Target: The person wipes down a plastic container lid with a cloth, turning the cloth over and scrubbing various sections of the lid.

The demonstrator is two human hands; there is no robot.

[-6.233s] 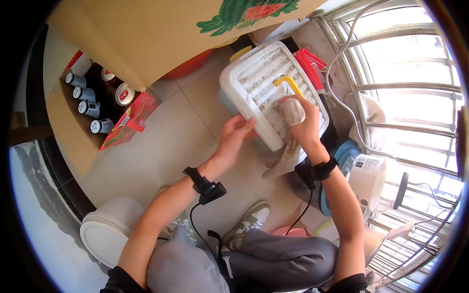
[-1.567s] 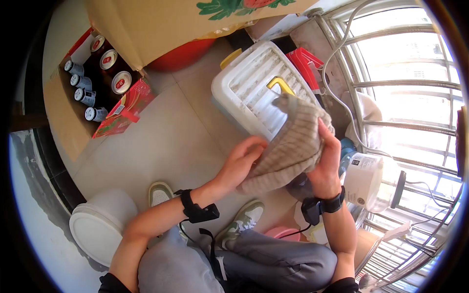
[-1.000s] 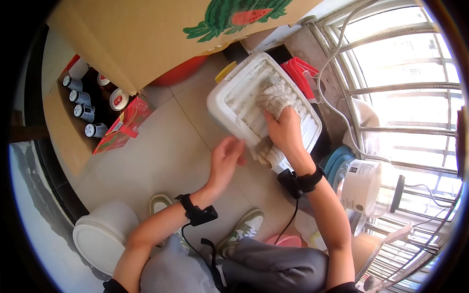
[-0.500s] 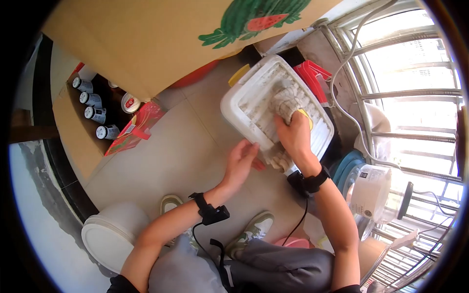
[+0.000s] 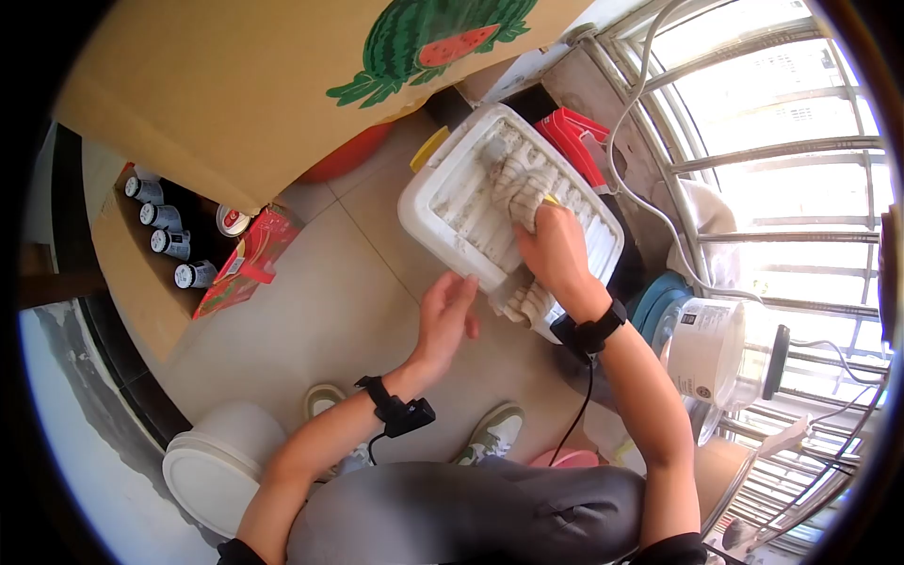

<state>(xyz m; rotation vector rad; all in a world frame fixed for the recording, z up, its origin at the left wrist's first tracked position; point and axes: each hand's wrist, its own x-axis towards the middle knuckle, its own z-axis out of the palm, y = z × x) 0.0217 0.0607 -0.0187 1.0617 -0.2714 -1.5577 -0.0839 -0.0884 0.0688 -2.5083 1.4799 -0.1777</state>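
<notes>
A white plastic box lid (image 5: pixel 443 174), ribbed and smeared with grey-brown dirt, is tilted above the floor. My right hand (image 5: pixel 557 250) is closed on a crumpled beige checked cloth (image 5: pixel 521 188), pressed against the lid's surface. A small yellow bit shows beside my fingers. Another bunched piece of beige fabric (image 5: pixel 529 306) hangs at the lid's near edge, below my right hand. My left hand (image 5: pixel 443 320) is by the lid's near left corner, fingers loosely bent and apart, holding nothing. Whether its fingertips touch the rim, I cannot tell.
A large cardboard box (image 5: pixel 217 85) with a watermelon print stands ahead. To the left, an opened carton (image 5: pixel 141 273) holds several bottles or cans. A white lidded bucket (image 5: pixel 212 480) is at lower left. Window bars (image 5: pixel 782 155) and a hanging white cable (image 5: pixel 617 155) line the right.
My right hand and the cloth have moved up across the lid toward its far edge. My left hand has drawn slightly away from the lid's edge. The view has shifted a little.
</notes>
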